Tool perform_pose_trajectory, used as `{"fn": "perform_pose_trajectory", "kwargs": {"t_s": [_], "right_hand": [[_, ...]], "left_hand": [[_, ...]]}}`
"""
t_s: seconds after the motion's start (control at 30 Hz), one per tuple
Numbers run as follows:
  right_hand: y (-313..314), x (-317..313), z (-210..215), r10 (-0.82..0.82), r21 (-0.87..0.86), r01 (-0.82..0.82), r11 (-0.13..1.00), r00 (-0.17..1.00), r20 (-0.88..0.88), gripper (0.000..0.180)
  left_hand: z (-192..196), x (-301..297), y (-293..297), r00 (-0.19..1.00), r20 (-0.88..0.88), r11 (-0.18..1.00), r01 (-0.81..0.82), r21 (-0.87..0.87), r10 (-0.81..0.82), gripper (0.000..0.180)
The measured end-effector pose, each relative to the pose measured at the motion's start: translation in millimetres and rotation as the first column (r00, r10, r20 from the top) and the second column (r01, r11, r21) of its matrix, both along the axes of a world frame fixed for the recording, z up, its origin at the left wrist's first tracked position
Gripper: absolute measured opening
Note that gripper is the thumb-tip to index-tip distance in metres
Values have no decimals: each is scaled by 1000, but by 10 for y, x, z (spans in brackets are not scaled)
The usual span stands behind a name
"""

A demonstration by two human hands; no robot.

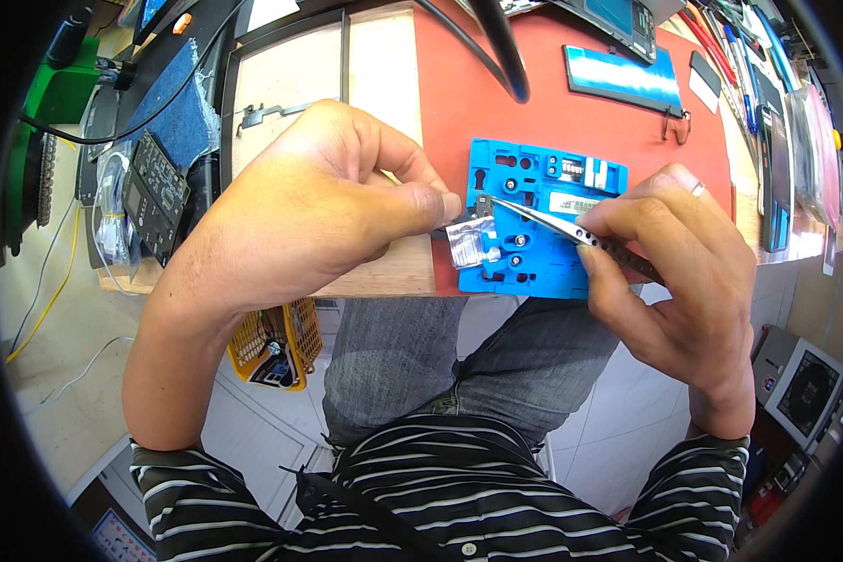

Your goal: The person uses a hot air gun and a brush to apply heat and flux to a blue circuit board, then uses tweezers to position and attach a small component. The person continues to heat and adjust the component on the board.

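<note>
A blue repair fixture (543,272) with slots and small screws lies at the near edge of the bench. My right hand (679,253) is closed around silver tweezers (557,223), whose tips point left at a small dark connector (483,205) over the fixture's left side. My left hand (337,201) pinches thumb to forefinger beside that connector. A small dark part with a crinkled silver foil piece (473,244) is at its fingertips; the fingers partly hide the held end. Whether the tweezer tips touch the connector, I cannot tell.
A red mat (496,112) covers the bench's middle. On it lies a shiny blue phone-like panel (625,77); a black cable (510,75) arches above. Pens and tools (721,56) crowd the far right. Circuit boards (155,197) sit left; a yellow basket (300,342) stands below the bench.
</note>
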State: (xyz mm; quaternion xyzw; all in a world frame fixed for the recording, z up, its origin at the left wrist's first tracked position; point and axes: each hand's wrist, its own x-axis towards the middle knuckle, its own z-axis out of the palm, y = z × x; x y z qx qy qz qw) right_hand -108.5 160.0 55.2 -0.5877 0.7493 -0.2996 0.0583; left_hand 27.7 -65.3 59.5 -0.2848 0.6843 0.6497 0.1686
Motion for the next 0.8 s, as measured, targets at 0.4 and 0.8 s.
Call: {"fn": "perform_pose_trajectory", "kwargs": {"t_s": [0.4,0.8], "right_hand": [[12,-4,9,-9,18,9,1000,1000,5,19],[12,-29,-53,9,-36,-9,999,1000,-11,20]], "left_hand": [[8,-14,-3,1000,-1,1000,-5,29,5,14],[25,-33,4,1000,9,1000,12,20,-12,13]]}}
